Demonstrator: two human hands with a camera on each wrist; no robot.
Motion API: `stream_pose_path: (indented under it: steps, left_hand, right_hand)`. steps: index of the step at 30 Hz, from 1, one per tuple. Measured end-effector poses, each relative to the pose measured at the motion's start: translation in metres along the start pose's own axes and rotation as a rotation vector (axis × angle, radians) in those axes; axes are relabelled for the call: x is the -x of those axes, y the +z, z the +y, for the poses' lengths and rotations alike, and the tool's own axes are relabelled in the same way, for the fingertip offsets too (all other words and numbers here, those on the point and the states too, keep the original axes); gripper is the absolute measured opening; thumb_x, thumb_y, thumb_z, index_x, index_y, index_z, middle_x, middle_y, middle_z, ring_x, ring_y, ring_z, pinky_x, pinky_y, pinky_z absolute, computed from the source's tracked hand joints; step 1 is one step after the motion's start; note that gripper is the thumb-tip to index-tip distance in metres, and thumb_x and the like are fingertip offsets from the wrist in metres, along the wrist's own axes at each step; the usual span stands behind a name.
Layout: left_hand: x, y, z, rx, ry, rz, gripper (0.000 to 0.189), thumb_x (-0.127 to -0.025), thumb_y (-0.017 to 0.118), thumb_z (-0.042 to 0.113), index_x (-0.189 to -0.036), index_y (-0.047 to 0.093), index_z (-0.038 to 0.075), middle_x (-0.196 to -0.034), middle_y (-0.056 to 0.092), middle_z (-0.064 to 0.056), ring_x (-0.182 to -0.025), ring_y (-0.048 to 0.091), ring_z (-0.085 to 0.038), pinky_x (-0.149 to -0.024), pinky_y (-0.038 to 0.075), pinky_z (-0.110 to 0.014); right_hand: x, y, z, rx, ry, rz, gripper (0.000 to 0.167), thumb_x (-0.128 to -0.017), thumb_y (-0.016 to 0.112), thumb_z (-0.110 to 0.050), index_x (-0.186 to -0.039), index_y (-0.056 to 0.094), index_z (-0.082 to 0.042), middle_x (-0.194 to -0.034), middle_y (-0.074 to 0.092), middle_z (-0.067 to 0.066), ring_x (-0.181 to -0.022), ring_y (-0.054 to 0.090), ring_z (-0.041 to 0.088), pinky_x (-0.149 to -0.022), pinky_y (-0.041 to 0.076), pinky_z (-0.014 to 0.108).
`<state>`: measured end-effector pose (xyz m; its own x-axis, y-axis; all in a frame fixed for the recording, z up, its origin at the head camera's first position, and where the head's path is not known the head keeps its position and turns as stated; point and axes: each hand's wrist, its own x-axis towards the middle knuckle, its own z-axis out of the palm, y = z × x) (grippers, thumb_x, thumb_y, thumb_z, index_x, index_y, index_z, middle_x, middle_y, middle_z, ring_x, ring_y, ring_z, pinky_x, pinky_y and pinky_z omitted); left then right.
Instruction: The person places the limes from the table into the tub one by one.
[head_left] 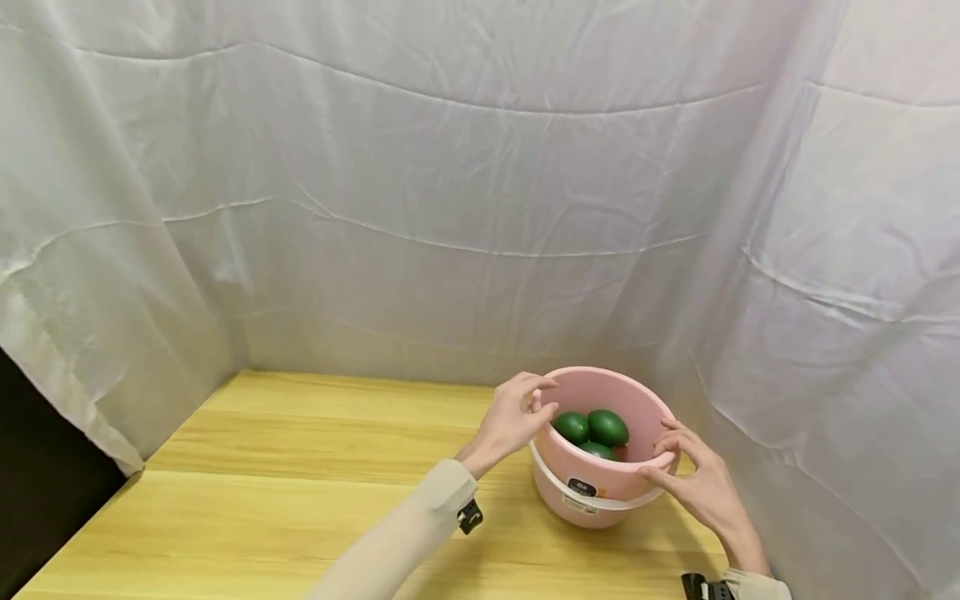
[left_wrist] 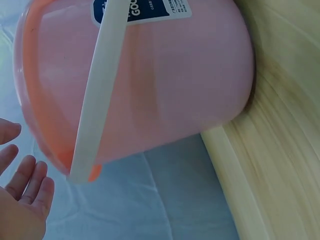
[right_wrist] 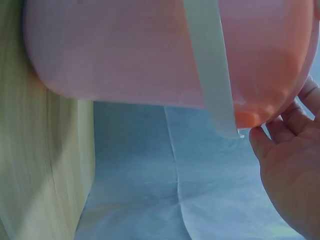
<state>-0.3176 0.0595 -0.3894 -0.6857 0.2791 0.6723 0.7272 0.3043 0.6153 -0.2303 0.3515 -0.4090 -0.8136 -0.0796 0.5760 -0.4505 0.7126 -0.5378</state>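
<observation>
A pink plastic bucket with a white band-like handle stands on the table at the right in the head view. Inside it lie dark green, smooth oval fruits, three of them visible; they look like avocados. My left hand is at the bucket's left rim with loosely bent fingers, and the left wrist view shows a gap between fingers and rim. At the right rim, my right hand holds the edge, its fingers over the rim and the thumb at the front. The fingers touch the rim in the right wrist view.
The light wooden table extends to the left of the bucket. White cloth hangs behind it and along both sides, close to the right hand. A dark area lies beyond the table's left edge.
</observation>
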Motion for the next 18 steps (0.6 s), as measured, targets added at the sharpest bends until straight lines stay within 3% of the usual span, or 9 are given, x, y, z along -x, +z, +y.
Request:
stream_pose_path:
  steps: [3,5,10,14,15,18]
  left_hand:
    - [0.006,-0.007,-0.006,0.005,0.000,0.035,0.026,-0.088,0.072,0.013,-0.113,0.071,0.008,-0.109,0.068,-0.003,-0.100,0.065,-0.021,-0.089,0.054,-0.035]
    - [0.009,-0.013,-0.010,-0.003,0.007,0.059,0.026,-0.088,0.072,0.013,-0.114,0.071,0.008,-0.112,0.069,-0.005,-0.107,0.064,-0.020,-0.095,0.052,-0.035]
    - [0.018,-0.033,-0.020,-0.042,-0.011,0.079,0.036,-0.088,0.073,0.019,-0.123,0.067,0.013,-0.121,0.068,-0.005,-0.114,0.062,-0.018,-0.099,0.050,-0.037]
    - [0.028,-0.050,-0.030,-0.065,-0.077,0.076,0.044,-0.087,0.075,0.027,-0.129,0.064,0.017,-0.129,0.064,-0.003,-0.121,0.059,-0.018,-0.103,0.047,-0.039]
    - [0.031,-0.054,-0.031,-0.073,-0.096,0.075,0.046,-0.087,0.075,0.029,-0.130,0.063,0.018,-0.131,0.063,-0.002,-0.123,0.058,-0.019,-0.104,0.046,-0.040]
    - [0.041,-0.064,-0.034,-0.112,-0.130,0.066,0.051,-0.087,0.075,0.033,-0.134,0.061,0.021,-0.135,0.060,-0.001,-0.127,0.055,-0.020,-0.106,0.045,-0.043]
  right_hand:
    - [0.002,0.000,-0.004,0.051,0.043,-0.020,0.018,-0.082,0.080,-0.022,-0.089,0.064,-0.019,-0.135,0.056,0.014,-0.131,0.046,0.016,-0.095,0.025,0.002]
    - [-0.001,0.001,-0.007,0.087,0.057,-0.007,0.012,-0.087,0.075,-0.025,-0.090,0.064,-0.019,-0.127,0.061,0.011,-0.124,0.050,0.024,-0.092,0.031,0.007]
    - [-0.010,0.014,-0.019,0.167,-0.006,0.104,0.010,-0.090,0.071,-0.023,-0.096,0.069,-0.015,-0.110,0.067,0.010,-0.103,0.056,0.022,-0.085,0.038,0.018]
    - [-0.015,0.026,-0.036,0.227,-0.056,0.152,0.021,-0.086,0.076,-0.028,-0.104,0.071,-0.017,-0.112,0.069,0.004,-0.088,0.063,0.018,-0.074,0.049,0.022]
    - [-0.015,0.029,-0.041,0.237,-0.064,0.155,0.024,-0.085,0.077,-0.030,-0.105,0.071,-0.018,-0.114,0.069,0.003,-0.087,0.063,0.016,-0.069,0.049,0.026]
    - [-0.017,0.039,-0.057,0.258,-0.105,0.140,0.031,-0.084,0.078,-0.032,-0.110,0.070,-0.017,-0.115,0.069,0.001,-0.095,0.066,0.017,-0.075,0.052,0.036]
